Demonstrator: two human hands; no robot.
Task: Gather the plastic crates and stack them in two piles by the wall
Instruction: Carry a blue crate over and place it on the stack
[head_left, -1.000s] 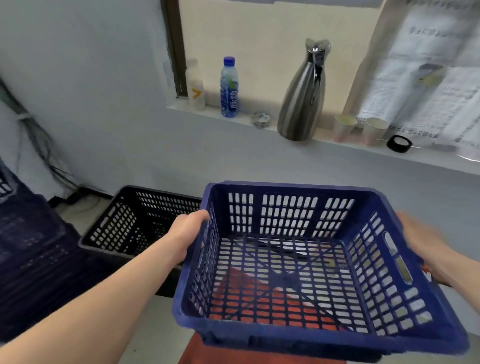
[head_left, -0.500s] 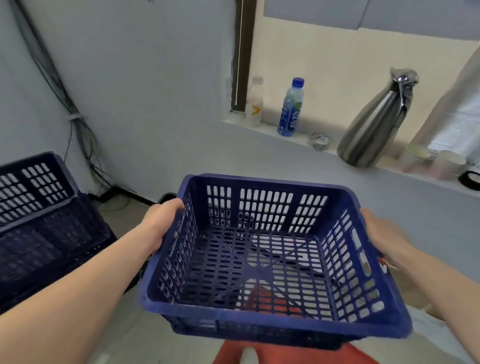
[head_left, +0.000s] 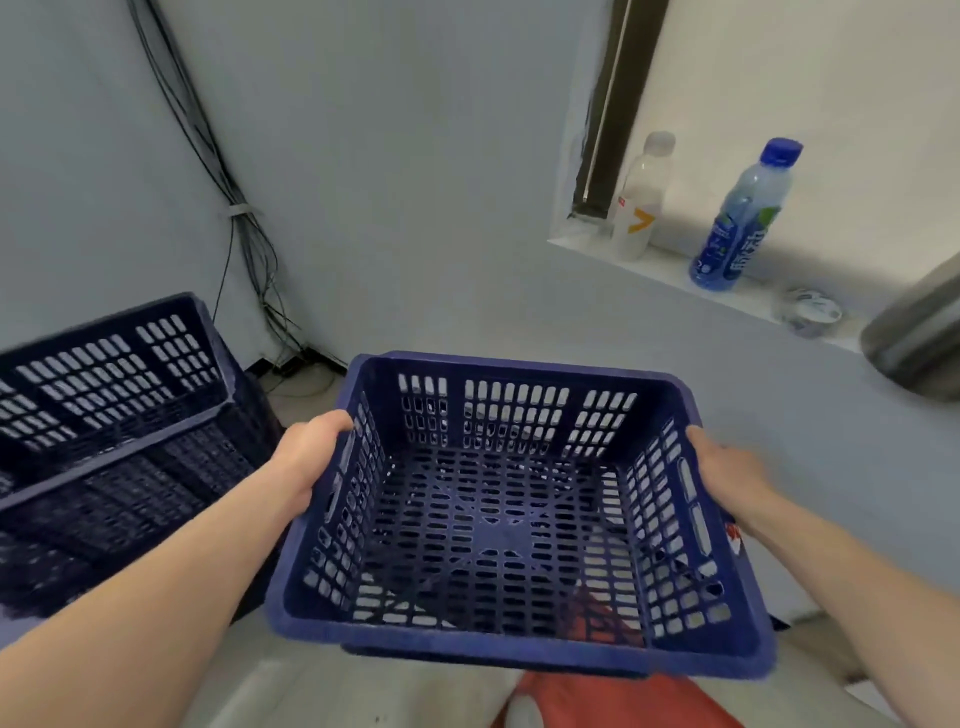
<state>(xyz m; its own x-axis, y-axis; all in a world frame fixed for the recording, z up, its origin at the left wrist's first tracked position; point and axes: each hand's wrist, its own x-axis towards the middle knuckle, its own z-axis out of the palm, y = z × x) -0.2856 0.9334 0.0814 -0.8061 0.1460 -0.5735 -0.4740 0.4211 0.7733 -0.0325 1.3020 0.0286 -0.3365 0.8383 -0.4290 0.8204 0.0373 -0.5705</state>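
Observation:
I hold an empty blue slotted plastic crate (head_left: 514, 519) in the air in front of me, roughly level. My left hand (head_left: 311, 457) grips its left side wall and my right hand (head_left: 727, 475) grips its right side wall. To the left stands a pile of dark blue crates (head_left: 104, 426) against the corner walls, its top crate open and empty. The held crate hangs to the right of that pile, apart from it.
Cables (head_left: 234, 234) run down the wall corner to the floor behind the pile. A window ledge (head_left: 675, 270) at right carries a white bottle (head_left: 639, 202), a blue water bottle (head_left: 743, 218), a small lid and a steel jug (head_left: 919, 338). Pale floor lies below.
My view and the held crate have swung left. The black crate on the floor has left view and the dark blue pile has come closer at left. Both hands keep their grip.

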